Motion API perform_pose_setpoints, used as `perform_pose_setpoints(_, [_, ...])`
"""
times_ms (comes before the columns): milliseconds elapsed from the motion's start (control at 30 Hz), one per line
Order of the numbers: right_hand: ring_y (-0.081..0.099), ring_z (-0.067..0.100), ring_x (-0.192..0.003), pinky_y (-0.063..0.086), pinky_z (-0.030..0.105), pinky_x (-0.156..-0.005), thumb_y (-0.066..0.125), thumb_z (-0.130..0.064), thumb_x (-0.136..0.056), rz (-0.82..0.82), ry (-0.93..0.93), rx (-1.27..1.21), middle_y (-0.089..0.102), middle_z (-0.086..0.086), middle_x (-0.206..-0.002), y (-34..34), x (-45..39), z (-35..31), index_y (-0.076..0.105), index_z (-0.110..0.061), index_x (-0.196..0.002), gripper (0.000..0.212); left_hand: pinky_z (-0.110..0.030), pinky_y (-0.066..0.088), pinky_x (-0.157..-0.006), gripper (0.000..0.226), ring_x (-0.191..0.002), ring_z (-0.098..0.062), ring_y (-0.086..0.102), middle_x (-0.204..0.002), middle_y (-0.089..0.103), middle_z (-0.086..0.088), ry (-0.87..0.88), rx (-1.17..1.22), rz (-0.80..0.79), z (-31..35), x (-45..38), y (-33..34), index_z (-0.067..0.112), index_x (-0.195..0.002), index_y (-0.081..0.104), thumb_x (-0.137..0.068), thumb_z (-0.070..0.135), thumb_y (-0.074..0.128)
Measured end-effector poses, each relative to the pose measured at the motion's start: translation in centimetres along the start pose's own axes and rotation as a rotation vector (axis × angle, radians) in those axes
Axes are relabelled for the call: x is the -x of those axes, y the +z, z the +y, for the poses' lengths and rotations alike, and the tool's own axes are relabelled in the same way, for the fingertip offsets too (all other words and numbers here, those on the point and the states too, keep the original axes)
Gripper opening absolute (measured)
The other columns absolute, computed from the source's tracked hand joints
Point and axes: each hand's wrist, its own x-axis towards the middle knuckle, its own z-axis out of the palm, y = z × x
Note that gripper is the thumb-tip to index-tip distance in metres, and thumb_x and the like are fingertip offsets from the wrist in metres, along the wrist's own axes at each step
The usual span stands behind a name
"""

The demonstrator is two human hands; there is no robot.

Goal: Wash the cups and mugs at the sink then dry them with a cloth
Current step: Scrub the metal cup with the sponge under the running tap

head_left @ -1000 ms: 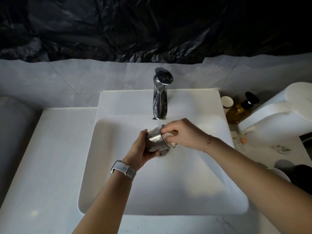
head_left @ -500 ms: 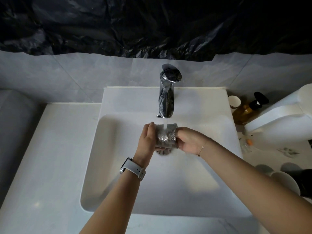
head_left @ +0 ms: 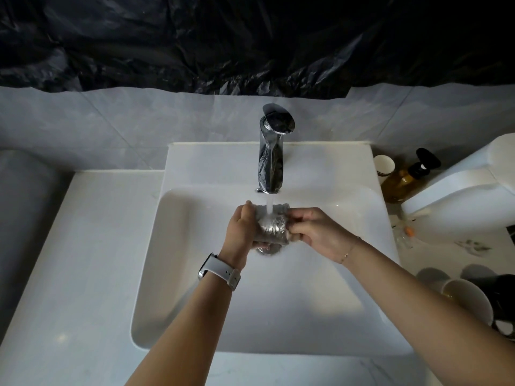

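Black plastic sheeting hangs over the grey tiled wall behind a white sink (head_left: pixel 195 274) set into a pale bench (head_left: pixel 83 246). Water is now running from the chrome tap (head_left: pixel 271 157); a second ago it was off and the person was only rubbing at the steel cup (head_left: pixel 271 229), so the job has gone from scrubbing to rinsing. The cup lies on its side right under the stream, over the drain at the back of the basin. The left hand (head_left: pixel 239 232), with a watch (head_left: pixel 220 274) on its wrist, is curled round the cup's left end. The right hand (head_left: pixel 317 232) holds the other end, its fingers (head_left: pixel 298 218) bent against the rim, with something pale pinched there that I cannot make out. The cup has also been turned level under the water since a second ago.

Off to the right on the bench stand a white mug (head_left: pixel 468 302) with yellowish liquid inside, a dark one at the frame edge, a paper cup (head_left: pixel 384 165) and an amber pump bottle (head_left: pixel 404 179). I'd say those mugs are yet to be washed, and no drying cloth is in sight, so the task looks early on
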Motion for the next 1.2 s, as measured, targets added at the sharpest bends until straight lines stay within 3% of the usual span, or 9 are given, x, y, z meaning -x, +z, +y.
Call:
perform_pose_setpoints(133, [0.06,0.006,-0.073,0.049,0.014,-0.059,0.054,0.007,-0.089,0.064,-0.035,0.134,0.066,0.002,-0.087,-1.6,1.5,-0.4,0.064,-0.007,-0.107,0.025,-0.029,0.057,-0.054,0.04,-0.068,-0.021,0.07,-0.098,0.066,-0.012,-0.014,0.028,0.029,-0.5,0.2,-1.3,0.008,-0.115,0.052,-0.104,0.041,0.034])
perform_pose_setpoints(267, [0.06,0.003,-0.09,0.047,0.012,-0.077,0.057,-0.005,-0.092,0.314,-0.34,0.325,0.065,-0.003,-0.102,-1.5,2.8,-0.4,0.062,-0.015,-0.106,0.018,-0.031,0.058,-0.061,0.037,-0.083,-0.018,0.069,-0.105,0.063,-0.008,-0.001,0.089,0.037,-0.9,0.8,-1.9,0.012,-0.119,0.051,-0.102,0.044,0.042])
perform_pose_setpoints(367, [0.057,0.009,-0.107,0.042,0.022,-0.094,0.059,-0.021,-0.09,0.269,-0.635,0.573,0.061,-0.005,-0.107,0.2,2.4,-0.3,0.063,-0.014,-0.107,0.019,-0.031,0.058,-0.06,0.033,-0.088,-0.02,0.068,-0.109,0.061,-0.007,0.0,0.123,0.061,-1.0,1.4,-1.4,0.015,-0.118,0.051,-0.102,0.042,0.041])
perform_pose_setpoints(500, [0.041,0.016,-0.132,0.032,0.032,-0.112,0.056,-0.006,-0.093,0.128,-0.835,0.902,0.052,0.01,-0.124,1.5,1.3,0.4,0.061,-0.003,-0.107,0.016,-0.032,0.057,-0.058,0.028,-0.091,-0.029,0.069,-0.105,0.063,-0.012,0.042,0.071,0.157,-0.6,1.6,-0.6,0.019,-0.106,0.054,-0.101,0.042,0.04])
perform_pose_setpoints(667, [0.054,0.017,-0.117,0.039,0.016,-0.093,0.057,-0.004,-0.091,0.135,-0.785,1.088,0.059,0.005,-0.12,1.3,0.2,0.4,0.06,-0.008,-0.111,0.021,-0.049,0.06,-0.071,0.026,-0.084,-0.03,0.071,-0.091,0.07,-0.008,0.109,-0.066,0.197,-0.7,1.3,0.0,0.032,-0.09,0.057,-0.09,0.053,0.042])
perform_pose_setpoints(833, [0.059,0.002,-0.088,0.042,0.014,-0.079,0.055,-0.012,-0.093,0.265,-0.252,0.553,0.065,-0.011,-0.088,1.7,-2.1,-1.3,0.062,-0.009,-0.096,0.008,-0.053,0.058,-0.069,0.024,-0.079,-0.031,0.068,-0.073,0.064,0.004,0.19,-0.156,0.225,-0.7,1.8,0.4,0.031,-0.084,0.055,-0.089,0.049,0.04])
perform_pose_setpoints(933, [0.06,0.013,-0.101,0.046,0.019,-0.089,0.054,-0.003,-0.088,0.227,-0.544,0.862,0.066,0.002,-0.106,1.9,-1.5,-0.6,0.062,-0.005,-0.105,0.018,-0.058,0.056,-0.077,0.029,-0.085,-0.031,0.068,-0.08,0.066,0.0,0.126,-0.075,0.228,-0.7,1.1,0.1,0.031,-0.084,0.056,-0.084,0.054,0.039])
perform_pose_setpoints(1067, [0.05,0.023,-0.122,0.035,0.023,-0.107,0.055,0.008,-0.081,-0.029,-0.884,1.266,0.056,0.01,-0.126,1.2,-0.2,0.3,0.059,-0.006,-0.124,0.046,-0.049,0.061,-0.07,0.026,-0.084,-0.029,0.066,-0.086,0.058,-0.005,0.039,0.065,0.191,-0.5,1.0,0.0,0.017,-0.095,0.055,-0.098,0.038,0.04])
perform_pose_setpoints(1200, [0.062,0.021,-0.099,0.048,0.03,-0.086,0.052,-0.006,-0.087,0.129,-0.614,1.104,0.066,0.007,-0.109,1.3,-1.7,-0.7,0.066,-0.012,-0.109,0.027,-0.054,0.058,-0.072,0.028,-0.08,-0.03,0.068,-0.078,0.064,-0.002,0.159,-0.115,0.236,-0.4,1.4,0.2,0.027,-0.087,0.054,-0.09,0.051,0.039])
